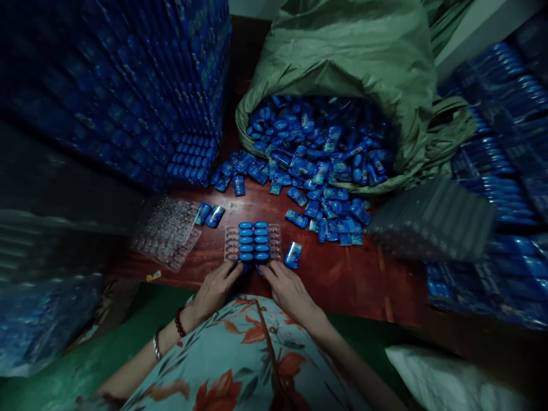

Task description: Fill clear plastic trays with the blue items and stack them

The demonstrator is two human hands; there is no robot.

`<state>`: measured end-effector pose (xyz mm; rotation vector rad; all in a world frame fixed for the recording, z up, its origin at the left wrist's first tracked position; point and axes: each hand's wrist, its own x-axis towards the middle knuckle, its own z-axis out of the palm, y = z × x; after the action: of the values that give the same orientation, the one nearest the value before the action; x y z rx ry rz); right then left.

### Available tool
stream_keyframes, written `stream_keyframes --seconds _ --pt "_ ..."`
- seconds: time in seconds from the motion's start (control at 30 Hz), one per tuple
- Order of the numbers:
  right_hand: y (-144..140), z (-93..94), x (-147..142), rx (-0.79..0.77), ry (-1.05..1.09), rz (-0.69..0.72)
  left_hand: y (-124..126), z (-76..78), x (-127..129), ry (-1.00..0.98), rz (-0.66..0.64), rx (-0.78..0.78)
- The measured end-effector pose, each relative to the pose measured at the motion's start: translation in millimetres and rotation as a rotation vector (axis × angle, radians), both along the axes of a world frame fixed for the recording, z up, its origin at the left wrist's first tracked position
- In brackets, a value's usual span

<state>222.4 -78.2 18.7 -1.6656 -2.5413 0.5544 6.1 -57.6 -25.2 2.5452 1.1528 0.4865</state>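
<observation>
A clear plastic tray (274,237) with moulded pockets lies on the table before me. Its two middle columns hold blue oval packs (245,233), while the outer pockets show bare plastic. At the tray's near edge, my left hand (217,287) is closed, thumb and fingers on a small blue pack mostly hidden beneath them. Beside it, my right hand (290,288) is likewise closed on another blue pack, of which only a bit shows. One loose blue pack (293,255) with a printed label lies just right of the tray.
Blue packs spill from a green woven sack (355,51) onto the red-brown table (342,279). Empty clear trays (165,228) lie at left, near two packs. Filled trays (192,157) are stacked at back left. A block of nested trays (436,222) stands right.
</observation>
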Motion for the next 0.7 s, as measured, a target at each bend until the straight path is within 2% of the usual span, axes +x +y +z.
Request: stream_keyframes --seconds 0.13,0.23,0.33,0.47,0.63,0.7 --pt "-4.2 -3.6 -7.3 0.065 -0.063 0.012 10.0 13.0 4.9 0.152 -0.079 -0.125" --pt "1.3 -5.9 -12.0 0.045 -0.083 0.027 18.6 25.0 14.6 0.263 -0.157 -0.194" --pt "8.0 -6.4 -14.9 0.031 -0.083 0.038 24.9 30.0 25.0 0.357 -0.225 -0.219" --pt "7.7 -15.9 -16.2 0.142 -0.093 -0.002 29.5 23.5 26.9 0.367 -0.227 -0.178" --pt "4.9 -44.0 -10.0 0.489 0.072 -0.053 31.0 3.4 10.6 0.153 -0.191 0.087" --pt "5.9 -48.3 -6.8 0.589 0.126 -0.083 30.9 -2.8 6.4 0.101 -0.156 0.158"
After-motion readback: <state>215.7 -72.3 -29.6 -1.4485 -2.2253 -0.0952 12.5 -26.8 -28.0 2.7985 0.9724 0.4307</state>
